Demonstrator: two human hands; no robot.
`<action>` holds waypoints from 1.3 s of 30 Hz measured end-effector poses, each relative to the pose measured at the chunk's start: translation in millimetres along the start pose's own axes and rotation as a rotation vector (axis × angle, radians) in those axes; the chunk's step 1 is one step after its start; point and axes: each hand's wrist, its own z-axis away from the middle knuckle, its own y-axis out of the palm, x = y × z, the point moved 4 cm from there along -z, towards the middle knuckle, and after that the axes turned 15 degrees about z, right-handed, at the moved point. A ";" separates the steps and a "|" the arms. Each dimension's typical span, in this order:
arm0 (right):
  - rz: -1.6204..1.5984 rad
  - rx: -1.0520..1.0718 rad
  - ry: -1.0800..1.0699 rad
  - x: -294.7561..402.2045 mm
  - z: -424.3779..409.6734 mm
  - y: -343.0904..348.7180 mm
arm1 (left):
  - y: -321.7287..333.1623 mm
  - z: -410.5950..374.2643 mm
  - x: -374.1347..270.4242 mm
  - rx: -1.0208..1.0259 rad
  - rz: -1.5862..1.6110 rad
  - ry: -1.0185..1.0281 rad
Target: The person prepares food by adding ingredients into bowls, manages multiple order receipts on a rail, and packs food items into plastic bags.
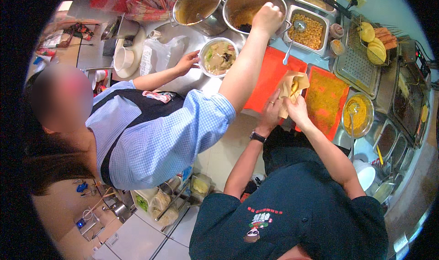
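Note:
Both my hands hold a brown paper bag (pixel 284 104) with yellowish food (pixel 294 87) showing in its open top. My left hand (pixel 271 110), wearing a ring and a wristwatch, grips the bag's left side. On its right side the fingers of my right hand (pixel 297 110) pinch the paper. The bag is over the edge between a bare red tray (pixel 257 95) and a red tray coated with yellow-orange seasoning (pixel 324 100). To the right, a spoon (pixel 352 122) rests in a round bowl of yellow powder (pixel 360 117).
At left, a co-worker in a checked shirt (pixel 164 133) reaches across to a steel pot (pixel 240 11) and touches a bowl of soup (pixel 218 57). Behind the trays are a pan of chickpea-like pieces (pixel 310 33), small jars (pixel 337 47) and a wire basket of skewered food (pixel 374 47). A griddle (pixel 404 98) stands right.

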 end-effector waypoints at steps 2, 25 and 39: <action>-0.057 0.000 -0.086 0.9 10.2 7.5 | -29.4 6.7 -8.0 -0.033 -0.077 -0.011; -0.061 -0.100 -0.230 33.1 -59.2 82.5 | -122.7 -5.5 -25.7 -0.155 -0.157 -0.283; 0.135 -0.006 -0.129 12.6 -67.3 98.7 | -111.7 -30.5 -49.0 -0.043 -0.017 -0.407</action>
